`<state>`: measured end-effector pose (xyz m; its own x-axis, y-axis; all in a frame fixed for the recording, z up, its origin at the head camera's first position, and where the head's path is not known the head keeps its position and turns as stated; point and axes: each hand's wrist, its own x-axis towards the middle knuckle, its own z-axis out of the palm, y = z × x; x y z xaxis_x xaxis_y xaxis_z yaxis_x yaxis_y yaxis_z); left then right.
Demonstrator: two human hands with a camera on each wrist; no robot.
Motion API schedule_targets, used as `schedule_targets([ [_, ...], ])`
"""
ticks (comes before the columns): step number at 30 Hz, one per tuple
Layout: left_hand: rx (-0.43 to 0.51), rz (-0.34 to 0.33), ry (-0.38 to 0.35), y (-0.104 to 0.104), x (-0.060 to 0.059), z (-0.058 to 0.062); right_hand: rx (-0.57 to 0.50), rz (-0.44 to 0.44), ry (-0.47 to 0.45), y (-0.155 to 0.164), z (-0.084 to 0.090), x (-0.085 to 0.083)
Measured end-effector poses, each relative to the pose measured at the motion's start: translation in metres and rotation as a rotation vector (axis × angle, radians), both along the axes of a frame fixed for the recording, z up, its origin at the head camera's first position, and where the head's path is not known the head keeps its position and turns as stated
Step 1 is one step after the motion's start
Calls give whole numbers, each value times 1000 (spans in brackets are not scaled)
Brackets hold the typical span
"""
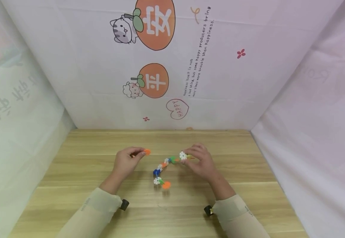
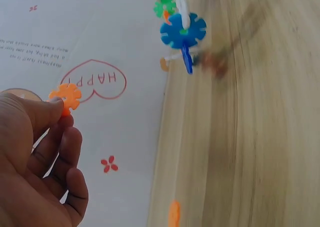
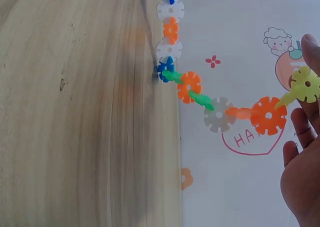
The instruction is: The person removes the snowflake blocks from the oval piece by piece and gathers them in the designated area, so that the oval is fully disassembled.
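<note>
My left hand [image 1: 128, 160] pinches a single orange snowflake disc [image 1: 147, 152] between thumb and fingers; the left wrist view shows the same orange disc [image 2: 66, 97] at my fingertips [image 2: 64, 121]. My right hand [image 1: 200, 158] holds one end of a chain of linked snowflake discs [image 1: 164, 168], lifted above the wooden table [image 1: 172, 205]. In the right wrist view the chain [image 3: 192, 89] runs from white, orange and blue discs to a yellow-green disc [image 3: 306, 85] gripped by my fingers [image 3: 310, 49]. The chain's far end, a white and an orange disc [image 1: 166, 184], hangs near the table.
White cloth walls printed with orange fruit, a cat and a pink heart [image 1: 177, 109] close in the table at the back and both sides. A dark wrist camera [image 1: 124, 205] sits on each sleeve.
</note>
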<state>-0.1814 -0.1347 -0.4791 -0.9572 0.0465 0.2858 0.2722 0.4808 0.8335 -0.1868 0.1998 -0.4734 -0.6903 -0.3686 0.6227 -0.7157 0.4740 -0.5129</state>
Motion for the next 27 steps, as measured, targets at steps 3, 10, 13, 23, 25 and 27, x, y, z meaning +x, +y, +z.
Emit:
schedule_targets([
  [3,-46,26,-10,-7,-3,-1,-1,2,0,1,0,0],
  [10,-87,63,-98,-21,-6,-7,1,-5,-15,2,0,0],
  [13,-97,83,-123,-26,-7,-10,1,-5,-15,2,0,1],
  [23,-121,141,-150,-41,-10,-12,-13,-1,-8,2,1,2],
  [25,-129,164,-155,-45,-12,-14,-12,-1,-13,2,1,2],
  [27,-147,185,-158,-50,-14,-16,-9,-4,-20,2,1,2],
])
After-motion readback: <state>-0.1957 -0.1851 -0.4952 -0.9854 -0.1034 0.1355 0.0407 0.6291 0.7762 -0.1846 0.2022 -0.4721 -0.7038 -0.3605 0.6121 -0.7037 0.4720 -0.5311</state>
